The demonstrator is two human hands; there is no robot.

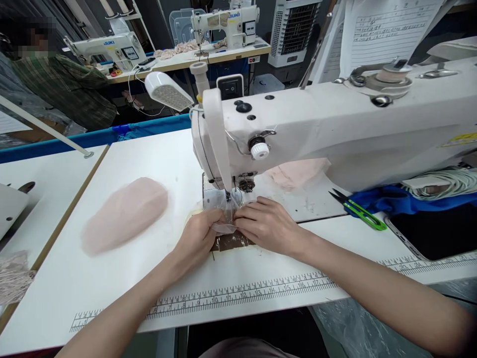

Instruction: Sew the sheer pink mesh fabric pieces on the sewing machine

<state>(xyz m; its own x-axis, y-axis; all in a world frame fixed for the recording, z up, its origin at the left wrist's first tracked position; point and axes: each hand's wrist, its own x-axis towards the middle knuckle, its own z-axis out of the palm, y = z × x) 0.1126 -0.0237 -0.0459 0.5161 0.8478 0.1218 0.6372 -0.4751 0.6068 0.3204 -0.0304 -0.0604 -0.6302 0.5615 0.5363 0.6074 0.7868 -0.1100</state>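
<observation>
Both my hands rest on the white table (112, 278) right in front of the sewing machine (335, 129) needle (227, 195). My left hand (199, 236) and my right hand (266, 223) pinch a small pale pink piece of fabric (224, 227) between their fingertips, just below the presser foot. The fingers of both hands are curled and pressed onto the piece. A brown patch (231, 242) on the table shows under the hands.
A stack of pink fabric pieces (124, 214) lies to the left. More pink fabric (298, 171) sits behind the needle. Green thread snips (359, 211) lie right of my hand, beside blue cloth (395, 199) and a phone (432, 233). A printed ruler (242, 293) runs along the table front. Another person (55, 84) sits at back left.
</observation>
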